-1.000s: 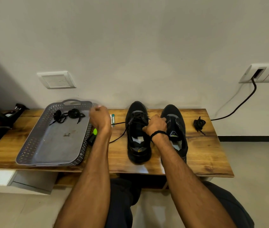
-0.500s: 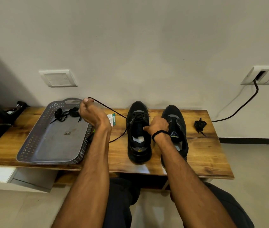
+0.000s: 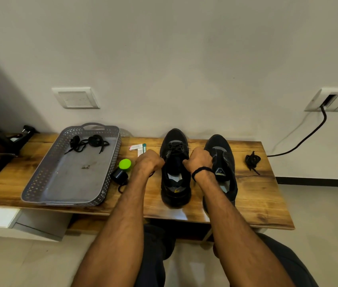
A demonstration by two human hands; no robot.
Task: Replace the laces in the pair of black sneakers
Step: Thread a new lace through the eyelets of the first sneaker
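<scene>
Both hands work at the laced sneaker [image 3: 175, 184], which stands toe to the wall on the tabletop [image 3: 257, 195], its heel towards the person so that the throat opens to them; the left hand [image 3: 149, 162] is closed in a fist just left of it, and a thin dark strand under the wrist suggests it grips the free end of the lace [image 3: 175, 147] to draw it taut; the right hand [image 3: 198, 162] curls its fingers in at the opposite edge of the throat, apparently gripping the upper to steady it against that pull, though the fingertips are hidden; the lace crosses only the front eyelets, so I judge the threading partly done; the second sneaker [image 3: 223, 160] stands just beside and parallel, showing no lace, likely awaiting its turn; a coiled lace [image 3: 251, 160] lies apart to its right, within reach; more lace bundles [image 3: 87, 141] sit at the far end of the grey tray [image 3: 46, 183], whether old or new I cannot tell; the sneakers are matte black with grey toe panels and pale insoles; the laces are thin, limp cord; the tray is plastic with lattice-pierced walls and a smooth, scuffed floor; the tabletop is glossy, strongly grained wood
</scene>
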